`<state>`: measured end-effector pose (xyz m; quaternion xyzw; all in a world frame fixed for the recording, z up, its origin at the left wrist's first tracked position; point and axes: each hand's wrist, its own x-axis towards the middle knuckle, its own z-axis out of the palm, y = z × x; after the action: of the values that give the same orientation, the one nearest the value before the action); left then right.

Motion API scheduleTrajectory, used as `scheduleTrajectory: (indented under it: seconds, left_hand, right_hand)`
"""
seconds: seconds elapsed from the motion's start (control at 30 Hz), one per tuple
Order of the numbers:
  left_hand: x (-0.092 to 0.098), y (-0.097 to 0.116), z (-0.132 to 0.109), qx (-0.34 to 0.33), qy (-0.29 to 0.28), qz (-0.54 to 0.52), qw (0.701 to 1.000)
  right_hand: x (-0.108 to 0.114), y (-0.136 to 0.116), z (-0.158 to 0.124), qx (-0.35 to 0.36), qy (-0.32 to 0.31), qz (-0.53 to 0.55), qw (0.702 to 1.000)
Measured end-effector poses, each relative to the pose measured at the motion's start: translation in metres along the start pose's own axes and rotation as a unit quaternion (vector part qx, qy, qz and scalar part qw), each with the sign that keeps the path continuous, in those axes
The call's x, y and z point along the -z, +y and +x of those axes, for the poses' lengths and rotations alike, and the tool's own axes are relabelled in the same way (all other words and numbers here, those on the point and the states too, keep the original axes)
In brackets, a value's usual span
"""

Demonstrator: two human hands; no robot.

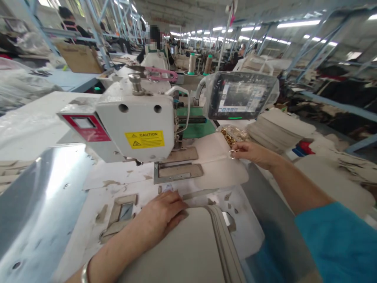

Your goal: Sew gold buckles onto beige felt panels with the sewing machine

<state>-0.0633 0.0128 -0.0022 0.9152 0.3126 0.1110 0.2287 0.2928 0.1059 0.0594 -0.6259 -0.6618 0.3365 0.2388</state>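
Observation:
My right hand [253, 153] pinches a small metal buckle [233, 152] between thumb and fingertips. It is held at the right end of a pale beige panel [219, 161], which lies partly under the clamp frame [179, 171] of a white sewing machine [138, 122]. Closer to me, my left hand [165, 212] rests palm down at the far left corner of a stack of beige panels [188, 243]. Its fingers are loosely bent and lie over the corner, not visibly gripping. The fingertips' undersides are hidden.
A plastic bag of gold-coloured metal pieces [231, 133] lies behind my right hand. Above it hangs a plastic-wrapped control screen [241, 94]. More stacked panels [277, 129] stand to the right. Fabric scraps and a small frame piece [120, 212] lie on the left. A person [156, 51] sits farther back.

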Motion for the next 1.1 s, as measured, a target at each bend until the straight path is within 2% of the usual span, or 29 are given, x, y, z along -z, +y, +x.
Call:
scheduleTrajectory:
  seconds: [0.1,0.33,0.5,0.83,1.1]
  left_hand:
    - [0.001,0.003,-0.001,-0.012,0.022,-0.007,1.000]
    - [0.005,0.012,-0.001,-0.049,0.052,-0.003,0.997]
    - [-0.001,0.009,0.001,-0.061,0.065,0.004,0.996]
    - [-0.007,0.004,-0.003,-0.062,0.101,-0.010,0.993]
    - [-0.012,-0.001,-0.006,-0.037,0.106,-0.006,0.994]
  right_hand:
    - [0.004,0.000,-0.012,-0.010,-0.034,0.061,0.998]
    - [0.028,0.019,-0.053,-0.066,0.009,0.129,0.989]
    - [0.044,0.027,-0.074,-0.072,0.004,0.145,0.987]
    - [0.066,0.001,-0.078,-0.084,-0.078,0.181,0.977]
    - [0.070,-0.003,-0.081,-0.107,-0.107,0.181,0.972]
